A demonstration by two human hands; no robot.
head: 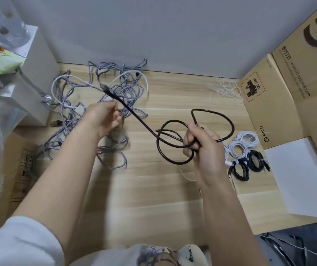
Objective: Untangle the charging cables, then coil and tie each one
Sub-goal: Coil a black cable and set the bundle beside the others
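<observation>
The right hand (pixel 201 144) is clamped around gathered loops of a black charging cable (pixel 174 144), fingers curled tight where the turns cross. From that fist the free length runs up and away to the left hand (pixel 104 120), whose fingers are curled near the cable; blur keeps me from telling whether they pinch it. The plug end (pixel 104 87) pokes out just beyond that hand.

To coil it well, I'd say feed each new turn into the right fist at the same size, letting the cable twist freely so loops lie flat rather than crossing. The loops look uneven now, one swinging wide past the knuckles.

Beyond the left hand sprawls the braided grey and white tangle (pixel 96 104). Just outside the right wrist lie finished tied coils (pixel 244 154), with loose white ties (pixel 224 89) further off.
</observation>
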